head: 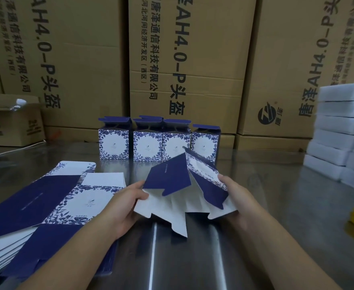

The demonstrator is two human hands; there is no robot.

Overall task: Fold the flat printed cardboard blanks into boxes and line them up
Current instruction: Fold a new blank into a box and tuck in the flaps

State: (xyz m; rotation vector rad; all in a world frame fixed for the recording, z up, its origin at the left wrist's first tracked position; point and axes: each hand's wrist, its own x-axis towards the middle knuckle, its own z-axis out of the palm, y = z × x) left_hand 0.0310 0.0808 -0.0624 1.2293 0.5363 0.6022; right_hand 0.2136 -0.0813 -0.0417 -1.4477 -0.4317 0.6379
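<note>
Nearest: left hand [121, 208] and right hand [237, 197], side by side, each gripping one side of a half-opened blank [171, 203]. The thumbs lie on the blank's edges and the fingers curl beneath.
Blank: held over the steel table [276, 206], white inside up, loose flaps toward the person, long axis running near to far.
Left: stack of flat blanks [52, 197].
Far, straight beyond the blank: row of folded boxes [147, 146], four in front, lids up. The next free place is probably its right end, nearer the right hand.
</note>
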